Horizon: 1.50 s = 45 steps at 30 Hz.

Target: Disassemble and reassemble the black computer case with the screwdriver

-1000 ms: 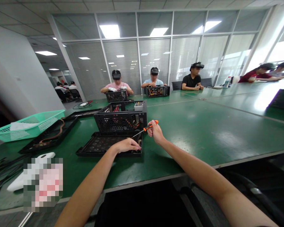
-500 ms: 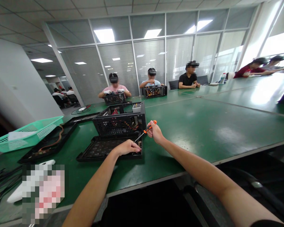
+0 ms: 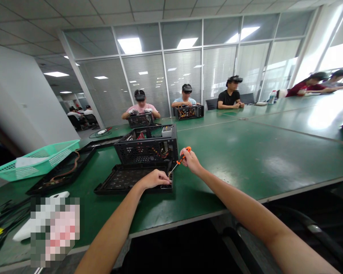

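Observation:
My right hand is wrapped round the orange and black handle of a screwdriver. The thin shaft slants down to the left, its tip close to the fingers of my left hand. Those left fingers are pinched together at the right end of a black computer front panel, which lies flat on the green table. Whatever they pinch is too small to make out. Just behind the panel stands an open black computer case, with coloured wires showing inside.
A mint-green basket and a black side panel lie on the left of the table. Black cables and a white object are at the near left. Across the table, co-workers sit, two of them at computer cases.
The screwdriver's shaft has become steeper, its tip shifting right along the panel's end. My left hand stays at the panel. The whole view has shifted slightly.

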Available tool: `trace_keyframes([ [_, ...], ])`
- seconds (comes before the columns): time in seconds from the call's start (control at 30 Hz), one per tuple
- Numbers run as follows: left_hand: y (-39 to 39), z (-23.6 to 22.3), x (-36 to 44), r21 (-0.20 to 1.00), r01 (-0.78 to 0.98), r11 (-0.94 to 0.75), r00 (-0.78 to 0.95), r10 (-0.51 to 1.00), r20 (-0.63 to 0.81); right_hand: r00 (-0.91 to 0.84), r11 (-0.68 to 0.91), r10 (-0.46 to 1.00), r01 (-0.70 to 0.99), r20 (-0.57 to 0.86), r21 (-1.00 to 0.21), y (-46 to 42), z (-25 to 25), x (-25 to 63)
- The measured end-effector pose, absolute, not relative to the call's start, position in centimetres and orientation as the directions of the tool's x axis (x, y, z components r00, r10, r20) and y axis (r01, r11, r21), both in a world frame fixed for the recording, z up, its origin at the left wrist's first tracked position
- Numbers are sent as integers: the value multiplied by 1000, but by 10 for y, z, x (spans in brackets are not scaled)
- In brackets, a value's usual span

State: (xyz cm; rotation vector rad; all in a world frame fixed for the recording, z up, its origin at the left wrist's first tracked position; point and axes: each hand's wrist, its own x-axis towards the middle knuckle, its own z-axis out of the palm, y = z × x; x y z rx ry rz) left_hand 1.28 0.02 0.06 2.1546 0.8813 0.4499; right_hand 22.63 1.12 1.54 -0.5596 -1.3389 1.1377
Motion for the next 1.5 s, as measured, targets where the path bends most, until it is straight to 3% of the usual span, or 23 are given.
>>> trace_keyframes([
  [0.33, 5, -6, 8, 828, 427, -364, 708, 704, -56, -281, 560, 795, -2, 538, -828, 8, 10, 228],
  [0.6, 9, -11, 7, 822, 457, -339, 679, 730, -76, -350, 503, 807, -11, 475, -864, 5, 11, 228],
  [0.9, 3, -3, 9, 785, 441, -435, 707, 707, -5, -363, 502, 794, -61, 488, -863, 3, 12, 228],
  [1.2, 3, -2, 10, 757, 441, -481, 724, 690, 17, -372, 662, 722, 126, 584, -739, 0, 18, 230],
  [1.5, 2, -2, 10, 773, 439, -458, 713, 702, 11, -332, 674, 723, 151, 605, -723, 2, 16, 229],
])
